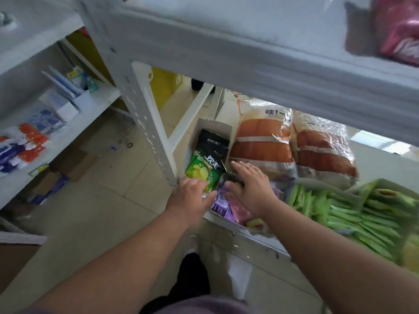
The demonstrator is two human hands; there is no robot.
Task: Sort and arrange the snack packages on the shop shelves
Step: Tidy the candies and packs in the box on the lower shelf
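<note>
Both my hands reach onto a white shelf (244, 232) at its left end. My left hand (192, 196) lies with fingers straight over a green and black snack bag (205, 165) and touches small purple packets (221, 205). My right hand (251, 184) rests flat on the small purple and pink packets (240, 210) in a low white box. A second black bag (213, 141) stands behind the green one in an open carton (224, 126).
Two big clear bags of orange snacks (263, 141) lie at the back of the shelf. A tray of green packets (353, 214) fills the right side. The shelf above (249, 53) overhangs close. A perforated white post (145, 114) stands left; another rack with boxes is further left.
</note>
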